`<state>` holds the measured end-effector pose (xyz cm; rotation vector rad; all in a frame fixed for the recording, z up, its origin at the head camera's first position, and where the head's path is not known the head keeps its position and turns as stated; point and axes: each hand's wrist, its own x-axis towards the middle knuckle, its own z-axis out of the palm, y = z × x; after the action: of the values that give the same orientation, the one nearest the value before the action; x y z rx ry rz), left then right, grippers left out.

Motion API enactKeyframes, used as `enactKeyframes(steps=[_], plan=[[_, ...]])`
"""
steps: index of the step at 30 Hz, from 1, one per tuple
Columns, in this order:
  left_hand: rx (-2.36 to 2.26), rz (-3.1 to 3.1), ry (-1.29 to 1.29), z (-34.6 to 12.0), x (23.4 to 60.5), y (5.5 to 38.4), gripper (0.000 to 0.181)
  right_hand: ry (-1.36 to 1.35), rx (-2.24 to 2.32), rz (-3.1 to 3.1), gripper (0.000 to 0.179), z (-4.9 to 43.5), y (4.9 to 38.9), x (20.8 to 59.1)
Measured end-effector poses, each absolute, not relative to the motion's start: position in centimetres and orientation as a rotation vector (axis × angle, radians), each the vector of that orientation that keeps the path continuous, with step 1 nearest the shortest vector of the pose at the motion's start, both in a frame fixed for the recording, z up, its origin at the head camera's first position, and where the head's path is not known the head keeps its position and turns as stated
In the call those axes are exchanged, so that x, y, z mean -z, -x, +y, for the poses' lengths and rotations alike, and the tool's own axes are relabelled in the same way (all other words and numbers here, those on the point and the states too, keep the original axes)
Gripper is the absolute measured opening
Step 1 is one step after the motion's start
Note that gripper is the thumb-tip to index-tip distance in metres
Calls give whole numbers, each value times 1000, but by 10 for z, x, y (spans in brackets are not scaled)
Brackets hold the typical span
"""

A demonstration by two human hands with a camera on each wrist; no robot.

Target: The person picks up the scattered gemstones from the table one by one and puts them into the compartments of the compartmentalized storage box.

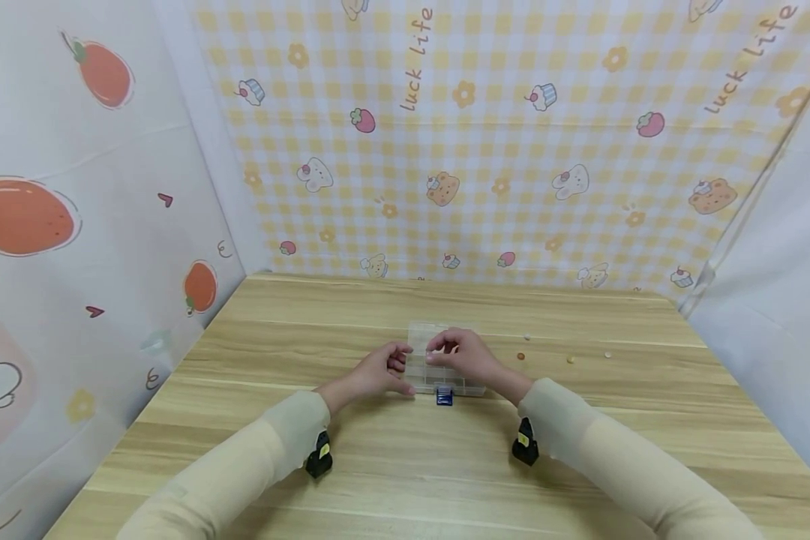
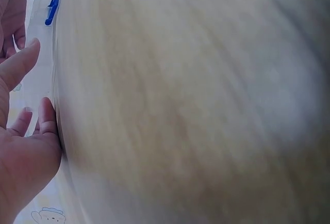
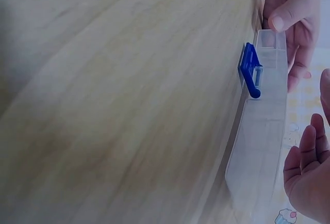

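A clear plastic compartment box (image 1: 415,370) lies on the table with its see-through lid (image 1: 420,332) raised at the back. A blue latch (image 1: 445,396) sits at its front, also plain in the right wrist view. My left hand (image 1: 386,369) holds the box's left end, thumb at the front corner and fingers curled along the side. Over the compartments, my right hand (image 1: 471,355) has its thumb and index fingertip close together. I cannot tell whether a small piece is between them. In the right wrist view, the other fingers of my right hand (image 3: 312,167) are loosely bent.
Several tiny pieces lie scattered right of the box: an orange-brown one (image 1: 521,356), a yellowish one (image 1: 570,360), a whitish one (image 1: 607,355) and a grey one (image 1: 527,337). The wooden table (image 1: 378,465) meets patterned cloth walls at the back and left.
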<state>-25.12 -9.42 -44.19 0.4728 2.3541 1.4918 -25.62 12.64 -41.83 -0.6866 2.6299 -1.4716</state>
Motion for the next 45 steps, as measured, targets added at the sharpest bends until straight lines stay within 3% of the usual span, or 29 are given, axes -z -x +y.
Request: enactKeyframes(steps=[27,45], plan=[[-1491,2350,-474,-94,442,250,71,793,1263,2718,11,106,268,424],[-1481,2345,-481,-94,439,250,71,707,1169,2755,10,103,268,422]])
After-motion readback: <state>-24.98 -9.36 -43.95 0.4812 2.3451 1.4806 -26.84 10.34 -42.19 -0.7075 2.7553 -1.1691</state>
